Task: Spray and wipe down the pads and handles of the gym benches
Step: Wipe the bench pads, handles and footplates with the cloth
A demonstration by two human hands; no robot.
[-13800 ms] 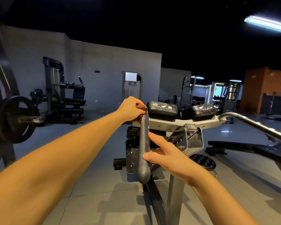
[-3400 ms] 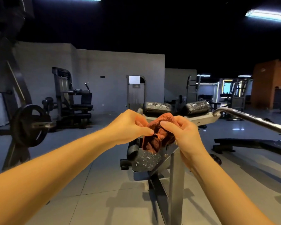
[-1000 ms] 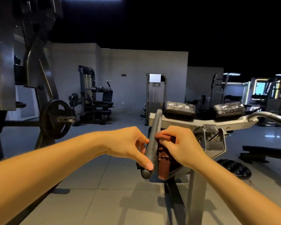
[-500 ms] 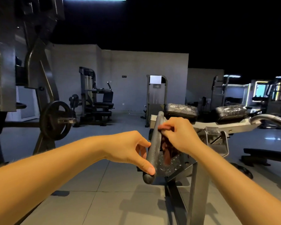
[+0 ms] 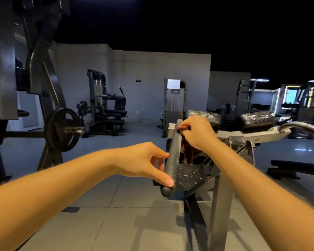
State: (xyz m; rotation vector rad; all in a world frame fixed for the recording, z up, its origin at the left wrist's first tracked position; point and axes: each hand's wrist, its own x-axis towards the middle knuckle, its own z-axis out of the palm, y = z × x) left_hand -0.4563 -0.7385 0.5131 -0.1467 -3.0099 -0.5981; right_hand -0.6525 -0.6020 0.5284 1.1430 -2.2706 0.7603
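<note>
While your left hand [image 5: 145, 162] pinches the handle [image 5: 173, 158] near its lower end, your right hand [image 5: 198, 133], at 1 o'clock from it, clamps the cloth [image 5: 188, 153] against the handle's top. Cloth tail hangs below. Pad [image 5: 205, 115] just beyond, 12 o'clock.

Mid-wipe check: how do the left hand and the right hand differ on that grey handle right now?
The left hand pinches the handle near its lower end, while the right hand sits near the upper end. The left hand touches the bar bare, but the right hand grips a reddish-brown cloth to it, with the loose part hanging below. Shared: both hands are on the same handle.
</note>
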